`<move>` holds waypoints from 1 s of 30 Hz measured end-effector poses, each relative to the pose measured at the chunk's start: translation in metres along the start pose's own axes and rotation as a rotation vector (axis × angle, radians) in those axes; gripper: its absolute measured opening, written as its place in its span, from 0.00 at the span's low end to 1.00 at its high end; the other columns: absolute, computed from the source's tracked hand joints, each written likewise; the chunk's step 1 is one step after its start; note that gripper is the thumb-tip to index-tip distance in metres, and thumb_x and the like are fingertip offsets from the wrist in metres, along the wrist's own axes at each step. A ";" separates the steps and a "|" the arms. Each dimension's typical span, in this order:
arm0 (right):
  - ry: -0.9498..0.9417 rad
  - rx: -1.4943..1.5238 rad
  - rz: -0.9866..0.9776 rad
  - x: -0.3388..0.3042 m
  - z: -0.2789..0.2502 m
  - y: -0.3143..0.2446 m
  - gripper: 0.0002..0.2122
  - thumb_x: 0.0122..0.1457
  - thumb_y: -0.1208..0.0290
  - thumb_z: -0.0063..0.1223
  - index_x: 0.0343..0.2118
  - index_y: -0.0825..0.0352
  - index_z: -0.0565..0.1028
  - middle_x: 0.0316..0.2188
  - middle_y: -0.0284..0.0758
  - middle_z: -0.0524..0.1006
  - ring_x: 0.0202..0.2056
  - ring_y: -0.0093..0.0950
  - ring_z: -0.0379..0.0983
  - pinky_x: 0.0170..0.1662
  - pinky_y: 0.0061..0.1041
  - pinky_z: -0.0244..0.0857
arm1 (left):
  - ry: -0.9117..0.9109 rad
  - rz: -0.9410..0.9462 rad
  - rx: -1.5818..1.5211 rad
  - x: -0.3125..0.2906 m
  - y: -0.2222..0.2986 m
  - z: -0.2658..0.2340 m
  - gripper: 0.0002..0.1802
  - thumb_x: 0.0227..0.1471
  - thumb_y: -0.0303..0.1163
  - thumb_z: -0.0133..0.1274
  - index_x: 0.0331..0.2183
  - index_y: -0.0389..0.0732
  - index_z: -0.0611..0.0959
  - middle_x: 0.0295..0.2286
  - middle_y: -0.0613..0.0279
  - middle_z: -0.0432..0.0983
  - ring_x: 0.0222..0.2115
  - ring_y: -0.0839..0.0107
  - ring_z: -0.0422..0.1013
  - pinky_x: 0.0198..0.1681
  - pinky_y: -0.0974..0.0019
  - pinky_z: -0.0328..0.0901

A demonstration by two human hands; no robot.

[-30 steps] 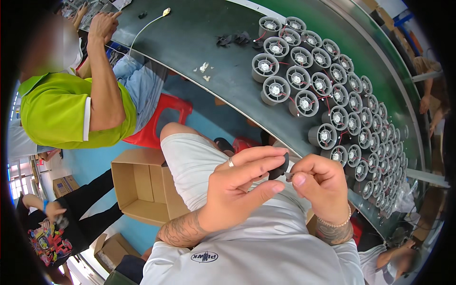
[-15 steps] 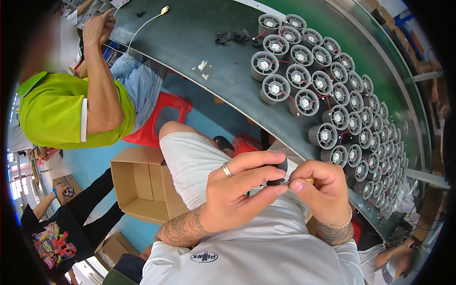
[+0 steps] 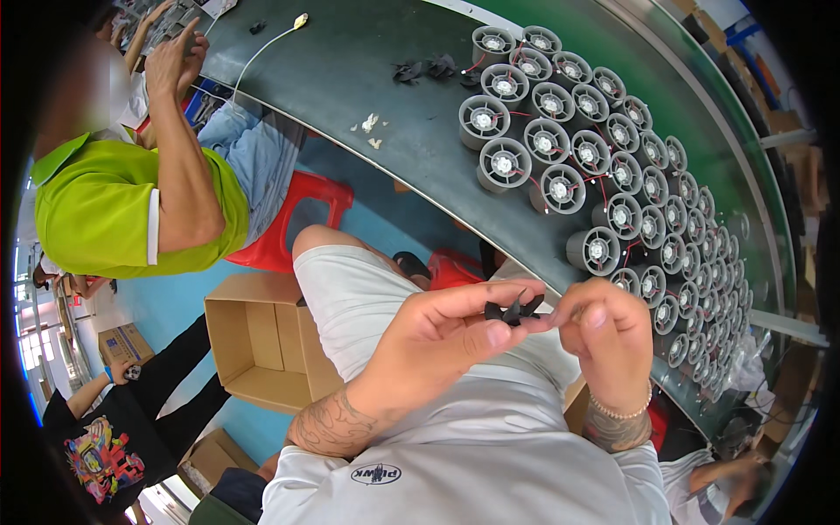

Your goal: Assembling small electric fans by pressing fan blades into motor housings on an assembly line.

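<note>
Left hand (image 3: 429,337): thumb and fingers gripping a small black plastic fan wheel with curved blades (image 3: 514,311), held above the lap, off the surface's near edge. Right hand (image 3: 614,337): fingers curled, thumb and fingertips just beside the wheel; cannot tell whether they pinch anything. Dark green flat surface (image 3: 350,74): rows of grey cylindrical fan housings with spoked tops (image 3: 504,164), black bladed pieces heaped (image 3: 427,68), crumpled white scraps (image 3: 371,122).

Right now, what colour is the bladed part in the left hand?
The bladed part in the left hand is black, best seen in the head view.
</note>
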State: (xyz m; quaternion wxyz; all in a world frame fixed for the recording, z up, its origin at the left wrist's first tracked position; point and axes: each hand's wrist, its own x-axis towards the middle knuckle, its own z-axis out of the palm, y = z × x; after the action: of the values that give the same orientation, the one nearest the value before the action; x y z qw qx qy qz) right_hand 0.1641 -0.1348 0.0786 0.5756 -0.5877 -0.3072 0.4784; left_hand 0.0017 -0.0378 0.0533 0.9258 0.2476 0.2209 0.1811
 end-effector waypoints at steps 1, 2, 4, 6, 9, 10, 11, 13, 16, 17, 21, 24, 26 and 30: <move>0.003 -0.084 -0.009 -0.001 0.002 -0.001 0.16 0.58 0.61 0.50 0.24 0.72 0.72 0.18 0.29 0.69 0.16 0.12 0.54 0.20 0.15 0.48 | 0.001 -0.001 0.001 0.000 -0.001 -0.001 0.20 0.50 0.21 0.53 0.47 0.30 0.73 0.50 0.48 0.64 0.46 0.59 0.69 0.48 0.65 0.67; 0.003 -0.084 -0.008 -0.001 0.002 -0.001 0.16 0.58 0.61 0.50 0.24 0.72 0.72 0.18 0.29 0.69 0.16 0.12 0.54 0.20 0.15 0.48 | -0.019 0.058 0.047 0.000 -0.003 -0.003 0.20 0.51 0.21 0.52 0.48 0.30 0.73 0.51 0.47 0.63 0.46 0.59 0.69 0.49 0.65 0.67; -0.084 -0.162 -0.018 -0.002 0.001 -0.002 0.14 0.58 0.63 0.51 0.24 0.72 0.73 0.19 0.30 0.71 0.19 0.13 0.59 0.24 0.15 0.55 | -0.039 0.118 0.093 -0.001 -0.007 -0.005 0.20 0.51 0.20 0.51 0.48 0.29 0.72 0.51 0.46 0.63 0.47 0.59 0.69 0.49 0.64 0.67; -0.125 -0.168 -0.023 -0.001 -0.005 -0.001 0.10 0.57 0.70 0.51 0.25 0.72 0.73 0.16 0.27 0.70 0.18 0.12 0.57 0.22 0.14 0.52 | -0.053 0.340 0.366 -0.002 -0.009 -0.004 0.21 0.49 0.19 0.53 0.47 0.28 0.73 0.52 0.45 0.62 0.46 0.61 0.69 0.48 0.65 0.67; -0.172 -0.192 -0.049 0.000 -0.007 0.001 0.05 0.56 0.77 0.52 0.25 0.72 0.74 0.12 0.24 0.66 0.16 0.10 0.54 0.19 0.14 0.47 | -0.030 0.493 0.744 -0.005 -0.007 -0.006 0.22 0.45 0.17 0.56 0.45 0.28 0.75 0.50 0.44 0.65 0.44 0.63 0.70 0.46 0.66 0.67; -0.178 -0.212 -0.070 0.000 -0.007 0.001 0.05 0.56 0.77 0.52 0.25 0.71 0.74 0.11 0.23 0.65 0.15 0.10 0.53 0.18 0.15 0.46 | -0.030 0.492 0.743 -0.005 -0.006 -0.005 0.22 0.45 0.17 0.56 0.45 0.28 0.75 0.50 0.44 0.65 0.44 0.63 0.70 0.46 0.66 0.67; -0.178 -0.212 -0.069 -0.001 -0.007 0.000 0.05 0.56 0.77 0.52 0.25 0.71 0.74 0.11 0.23 0.65 0.15 0.10 0.53 0.18 0.15 0.46 | -0.020 0.590 0.889 -0.004 -0.004 -0.003 0.22 0.42 0.18 0.59 0.43 0.28 0.76 0.48 0.45 0.67 0.43 0.64 0.71 0.45 0.67 0.67; -0.189 -0.245 -0.047 -0.001 -0.006 -0.002 0.05 0.55 0.77 0.53 0.25 0.71 0.74 0.10 0.23 0.64 0.15 0.10 0.52 0.17 0.15 0.46 | -0.008 0.687 1.034 -0.004 -0.002 0.000 0.22 0.39 0.18 0.61 0.41 0.28 0.78 0.45 0.46 0.70 0.42 0.65 0.71 0.44 0.67 0.67; -0.192 -0.277 -0.071 -0.001 -0.005 -0.001 0.05 0.55 0.76 0.53 0.25 0.71 0.74 0.10 0.23 0.63 0.15 0.11 0.52 0.17 0.15 0.46 | 0.015 0.757 1.118 -0.004 -0.002 0.002 0.21 0.35 0.20 0.64 0.37 0.28 0.80 0.41 0.48 0.74 0.40 0.65 0.73 0.42 0.69 0.68; -0.193 -0.277 -0.070 -0.001 -0.005 -0.001 0.05 0.55 0.76 0.53 0.25 0.71 0.74 0.10 0.23 0.63 0.15 0.11 0.52 0.17 0.15 0.46 | 0.029 0.787 1.142 -0.004 -0.003 0.001 0.22 0.34 0.21 0.65 0.37 0.28 0.80 0.40 0.49 0.74 0.39 0.65 0.73 0.41 0.69 0.69; -0.224 -0.307 -0.064 -0.001 -0.005 -0.004 0.05 0.55 0.75 0.54 0.25 0.70 0.74 0.10 0.24 0.64 0.14 0.11 0.53 0.17 0.16 0.47 | 0.042 0.884 1.235 -0.004 -0.003 -0.001 0.23 0.32 0.22 0.67 0.36 0.29 0.80 0.39 0.49 0.74 0.36 0.65 0.74 0.38 0.69 0.70; -0.233 -0.332 -0.061 0.000 -0.007 -0.005 0.06 0.55 0.75 0.54 0.24 0.70 0.74 0.10 0.25 0.64 0.14 0.11 0.54 0.17 0.16 0.47 | 0.049 0.921 1.265 -0.003 -0.004 0.001 0.22 0.32 0.22 0.67 0.35 0.28 0.80 0.39 0.49 0.75 0.35 0.65 0.75 0.37 0.69 0.71; -0.239 -0.347 -0.059 -0.001 -0.008 -0.005 0.06 0.55 0.75 0.55 0.24 0.70 0.74 0.10 0.25 0.64 0.14 0.12 0.54 0.17 0.16 0.47 | 0.053 0.964 1.282 -0.002 -0.005 0.001 0.22 0.32 0.22 0.67 0.34 0.28 0.80 0.38 0.49 0.75 0.34 0.64 0.75 0.37 0.69 0.72; -0.217 -0.359 -0.088 -0.001 -0.007 -0.005 0.05 0.54 0.76 0.55 0.24 0.70 0.74 0.10 0.26 0.64 0.14 0.13 0.54 0.17 0.16 0.48 | 0.053 1.018 1.298 -0.001 -0.006 0.001 0.21 0.31 0.22 0.67 0.33 0.28 0.80 0.37 0.48 0.75 0.32 0.64 0.76 0.35 0.69 0.72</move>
State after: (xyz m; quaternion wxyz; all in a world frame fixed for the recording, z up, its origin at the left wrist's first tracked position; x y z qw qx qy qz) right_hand 0.1709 -0.1378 0.0831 0.4455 -0.6119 -0.4731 0.4510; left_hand 0.0024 -0.0438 0.0509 0.3977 0.7987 0.1641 0.4207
